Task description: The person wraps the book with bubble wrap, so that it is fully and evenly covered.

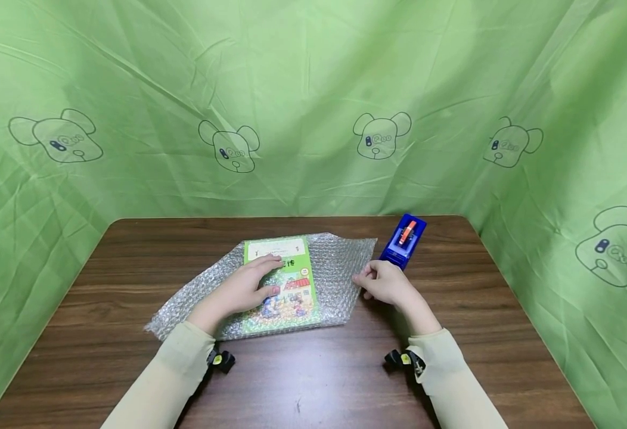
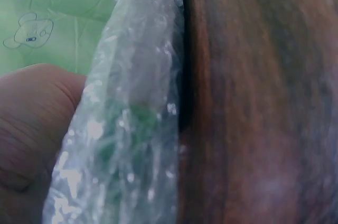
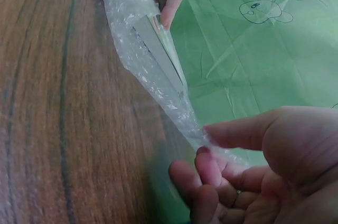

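A book [image 1: 286, 310] with a green illustrated cover lies on a sheet of bubble wrap [image 1: 337, 268]. In the left wrist view, bubble wrap [image 2: 132, 76] covers the book's near edge, and green shows through it. My left hand [image 1: 246, 283] rests on the cover with fingers spread, hiding part of its picture and title. At the sheet's right edge, my right hand [image 1: 385, 282] pinches the wrap between thumb and fingertips. The right wrist view shows this pinch, with the right hand [image 3: 253, 166] at the wrap's tip and the book's page edge [image 3: 161, 49] exposed beyond.
A blue tape dispenser [image 1: 406, 238] with an orange-red part stands just beyond my right hand. The brown wooden table [image 1: 303, 381] is enclosed at the back and sides by green cloth [image 1: 303, 89] with printed animal heads.
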`<move>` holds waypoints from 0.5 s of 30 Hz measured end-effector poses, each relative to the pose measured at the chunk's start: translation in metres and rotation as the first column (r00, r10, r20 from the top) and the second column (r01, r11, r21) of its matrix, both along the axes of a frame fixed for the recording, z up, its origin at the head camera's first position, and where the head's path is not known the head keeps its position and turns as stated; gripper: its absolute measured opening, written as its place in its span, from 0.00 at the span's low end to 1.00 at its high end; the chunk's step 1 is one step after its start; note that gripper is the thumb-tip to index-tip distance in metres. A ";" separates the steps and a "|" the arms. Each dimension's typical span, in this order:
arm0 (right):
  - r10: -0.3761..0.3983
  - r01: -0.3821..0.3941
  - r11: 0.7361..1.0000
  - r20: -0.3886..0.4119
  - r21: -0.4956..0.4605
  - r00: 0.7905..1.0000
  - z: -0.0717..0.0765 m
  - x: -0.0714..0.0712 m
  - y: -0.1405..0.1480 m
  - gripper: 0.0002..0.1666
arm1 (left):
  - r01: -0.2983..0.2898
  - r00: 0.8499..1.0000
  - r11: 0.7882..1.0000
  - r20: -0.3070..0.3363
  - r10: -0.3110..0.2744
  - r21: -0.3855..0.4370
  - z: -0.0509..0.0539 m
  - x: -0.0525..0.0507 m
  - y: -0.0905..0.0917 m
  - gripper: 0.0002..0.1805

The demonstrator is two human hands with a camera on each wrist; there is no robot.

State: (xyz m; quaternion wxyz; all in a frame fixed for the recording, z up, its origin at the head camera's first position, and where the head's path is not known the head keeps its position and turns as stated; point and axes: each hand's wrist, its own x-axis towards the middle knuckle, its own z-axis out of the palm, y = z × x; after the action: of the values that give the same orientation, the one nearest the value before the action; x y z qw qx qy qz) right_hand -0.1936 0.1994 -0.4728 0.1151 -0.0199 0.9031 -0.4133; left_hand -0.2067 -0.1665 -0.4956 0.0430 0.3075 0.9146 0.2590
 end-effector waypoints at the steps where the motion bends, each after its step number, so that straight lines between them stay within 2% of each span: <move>1: 0.014 -0.014 1.000 -0.020 -0.005 1.000 0.000 0.000 0.000 0.13 | 0.000 1.000 1.000 0.003 0.000 0.002 0.000 0.000 0.000 0.38; 7: 0.108 -0.105 0.994 -0.150 0.023 0.983 0.004 -0.002 -0.006 0.12 | -0.009 1.000 1.000 0.016 0.009 0.020 0.000 0.000 -0.001 0.38; 10: 0.152 -0.150 0.988 -0.210 0.023 0.966 0.008 0.000 -0.011 0.13 | -0.012 1.000 1.000 0.019 0.012 0.024 0.000 -0.001 -0.001 0.38; 15: 0.233 -0.245 0.969 -0.264 -0.016 0.936 0.012 0.000 -0.025 0.13 | -0.020 0.999 0.999 0.026 0.019 0.026 0.000 -0.001 -0.002 0.39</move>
State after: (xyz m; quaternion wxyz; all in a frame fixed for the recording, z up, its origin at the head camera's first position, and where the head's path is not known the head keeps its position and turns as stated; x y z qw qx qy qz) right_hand -0.1937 0.1742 -0.4611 0.0443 -0.1864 0.8909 -0.4119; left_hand -0.2078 -0.1681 -0.4961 0.0483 0.2958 0.9134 0.2756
